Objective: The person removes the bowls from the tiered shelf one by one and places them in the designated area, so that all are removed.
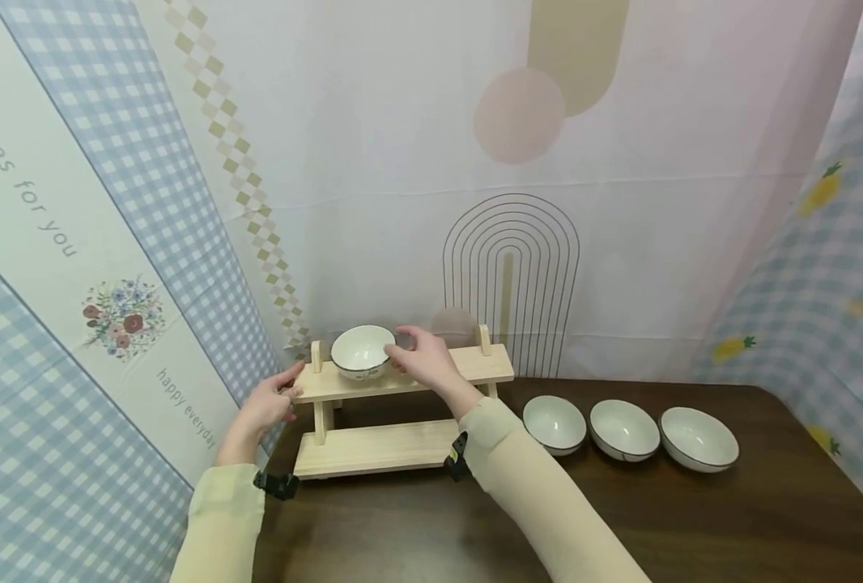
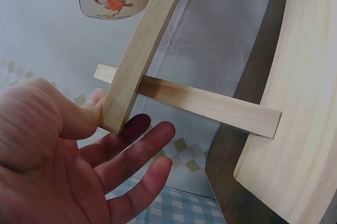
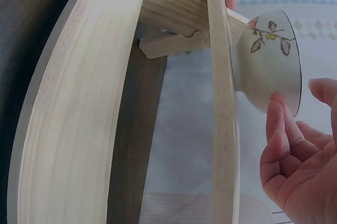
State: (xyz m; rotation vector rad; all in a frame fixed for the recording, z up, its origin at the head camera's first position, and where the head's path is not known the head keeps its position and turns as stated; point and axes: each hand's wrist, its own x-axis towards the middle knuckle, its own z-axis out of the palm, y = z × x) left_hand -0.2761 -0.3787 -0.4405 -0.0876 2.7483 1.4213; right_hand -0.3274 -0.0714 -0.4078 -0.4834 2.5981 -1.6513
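A white bowl (image 1: 362,351) with a dark rim stands on the top board of a two-tier wooden rack (image 1: 380,447), towards its left end. Painted leaves on a branch decorate its outside in the right wrist view. My right hand (image 1: 429,362) is at the bowl's right side. Its fingertips (image 3: 277,100) touch the outer wall, and the thumb hovers apart from the rim. With thumb and index finger, my left hand (image 1: 265,402) holds the left end of the top board (image 2: 131,61). Its other fingers (image 2: 158,134) extend loosely below.
Three similar bowls stand in a row right of the rack: one nearest it (image 1: 554,425), a middle one (image 1: 624,430) and a far one (image 1: 699,439). The dark wooden table (image 1: 402,526) meets a patterned cloth backdrop (image 1: 373,202) behind; checked cloth (image 1: 133,113) hangs at the left.
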